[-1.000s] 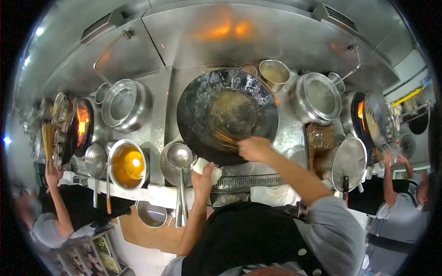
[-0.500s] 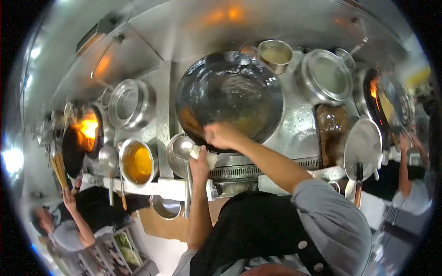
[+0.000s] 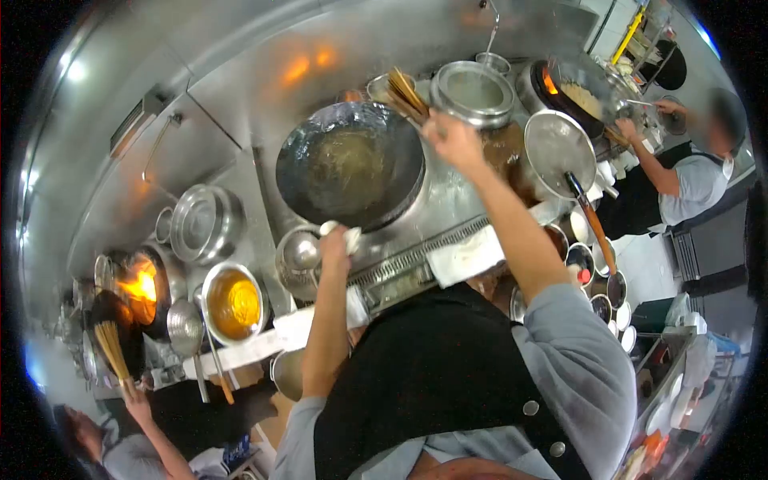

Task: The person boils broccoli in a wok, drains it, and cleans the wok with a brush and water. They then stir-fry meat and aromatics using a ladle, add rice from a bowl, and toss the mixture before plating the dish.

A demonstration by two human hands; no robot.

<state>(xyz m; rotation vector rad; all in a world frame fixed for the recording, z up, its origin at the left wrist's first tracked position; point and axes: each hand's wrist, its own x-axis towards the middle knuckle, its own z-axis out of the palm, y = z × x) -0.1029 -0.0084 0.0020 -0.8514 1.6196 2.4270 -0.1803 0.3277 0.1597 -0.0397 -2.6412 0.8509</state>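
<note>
Wok (image 3: 352, 164) round, glossy; left hand (image 3: 334, 244) grips cloth (image 3: 351, 237); right hand (image 3: 454, 141) holds bamboo whisk (image 3: 405, 93).

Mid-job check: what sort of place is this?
Most likely a commercial restaurant kitchen, at its cooking line: a large wok on a steel range, an open flame at the next burner, and another cook working alongside.
</note>
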